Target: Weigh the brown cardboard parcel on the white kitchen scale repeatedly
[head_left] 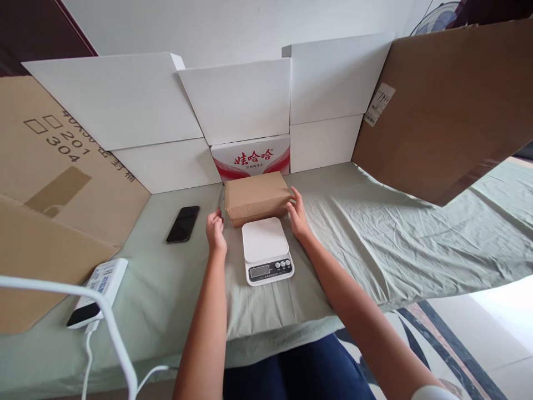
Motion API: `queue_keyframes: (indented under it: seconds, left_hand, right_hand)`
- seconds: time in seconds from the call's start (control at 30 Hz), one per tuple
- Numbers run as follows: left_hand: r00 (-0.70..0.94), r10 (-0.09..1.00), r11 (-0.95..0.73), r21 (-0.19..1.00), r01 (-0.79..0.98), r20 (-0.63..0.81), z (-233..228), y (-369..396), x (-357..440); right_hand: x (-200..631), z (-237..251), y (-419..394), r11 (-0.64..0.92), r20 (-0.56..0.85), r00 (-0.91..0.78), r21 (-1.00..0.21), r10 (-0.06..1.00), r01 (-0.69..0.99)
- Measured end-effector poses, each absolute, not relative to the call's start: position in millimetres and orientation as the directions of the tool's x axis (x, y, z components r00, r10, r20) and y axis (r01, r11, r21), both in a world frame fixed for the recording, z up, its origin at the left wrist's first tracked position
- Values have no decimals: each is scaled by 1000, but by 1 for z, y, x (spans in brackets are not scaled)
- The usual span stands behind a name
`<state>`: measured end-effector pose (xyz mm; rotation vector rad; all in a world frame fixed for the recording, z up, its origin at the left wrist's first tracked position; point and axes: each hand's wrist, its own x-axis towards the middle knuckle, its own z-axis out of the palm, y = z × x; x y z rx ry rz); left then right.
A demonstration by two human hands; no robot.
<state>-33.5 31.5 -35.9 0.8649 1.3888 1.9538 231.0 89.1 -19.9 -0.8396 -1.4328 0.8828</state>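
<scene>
A brown paper-wrapped parcel [257, 196] lies on the green cloth just behind a white digital kitchen scale [266, 249]. My right hand [298, 213] rests against the parcel's right end, fingers spread along it. My left hand [215, 229] hovers by the parcel's left front corner, fingers curled; whether it touches the parcel is unclear. The scale's platform is bare and sits between my two wrists.
A black phone [182, 224] lies left of the parcel. A white power bank [98, 291] with a cable sits at the near left. White boxes [237, 97], a red-printed carton [250, 157] and brown cardboard sheets [449, 105] wall the table's back and sides.
</scene>
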Motion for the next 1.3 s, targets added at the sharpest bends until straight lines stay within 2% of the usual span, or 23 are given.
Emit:
queue_keyframes:
  seconds: [0.1,0.3,0.57,0.73,0.87,1.03,1.3]
  left_hand:
    - [-644,750,-307,942,-139,149,-31,25,-39]
    - [-567,817,-231,960,-162,101,-30,23,-33]
    - [-527,844,-211,965,-156,100,-35,25,-25]
    - [-436,885,-241,962,-127,164,-30,22,-23]
    - [-447,855,-350,929,-122,263,-21,19,-19]
    - [-464,807,-438,898,-52,367,-13,-1,-8]
    - [-505,803,-375,927,-12,318,-35,-72,12]
  right_hand:
    - [233,-21,87,455,455,-26,-891,890,-3]
    - [233,-22,88,441,440,-43,-897,897,13]
    - [229,-23,88,411,409,-129,-912,903,-14]
    - [228,-21,87,421,422,-118,-906,899,-31]
    - [229,-16,81,496,495,-107,-868,863,-17]
    - [233,-9,61,597,592,-77,-797,802,92]
    - [252,-16,4,566,563,-59,-816,824,114]
